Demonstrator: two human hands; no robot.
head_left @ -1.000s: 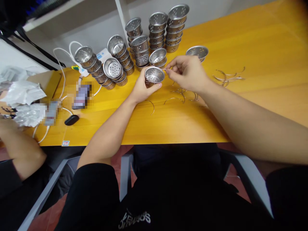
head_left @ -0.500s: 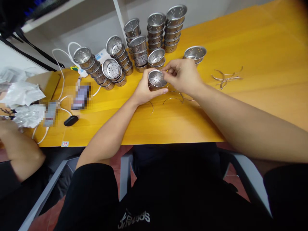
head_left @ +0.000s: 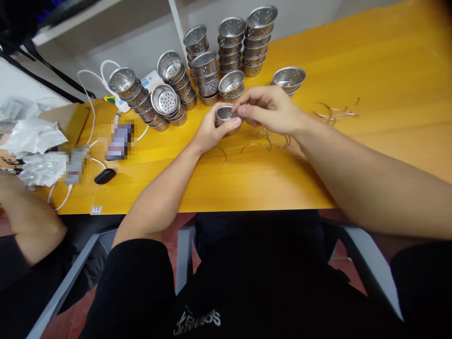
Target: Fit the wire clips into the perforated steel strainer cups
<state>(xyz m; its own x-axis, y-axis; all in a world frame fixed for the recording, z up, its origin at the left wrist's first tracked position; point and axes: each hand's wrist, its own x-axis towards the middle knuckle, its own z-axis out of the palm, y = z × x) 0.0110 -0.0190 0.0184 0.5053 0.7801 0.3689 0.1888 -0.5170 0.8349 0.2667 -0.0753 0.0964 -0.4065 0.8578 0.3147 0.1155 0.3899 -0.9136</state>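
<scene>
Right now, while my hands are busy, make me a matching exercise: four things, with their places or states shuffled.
1. bare left hand
2. black oval plastic case
3. small white numbered sticker
4. rightmost group of thin curved metal wires

A. at the near edge of the yellow wooden table
B. beyond the right forearm
C. gripping a perforated steel cup
D. beside a white cable

Pairs: 1-C, 2-D, 3-A, 4-B.
</scene>
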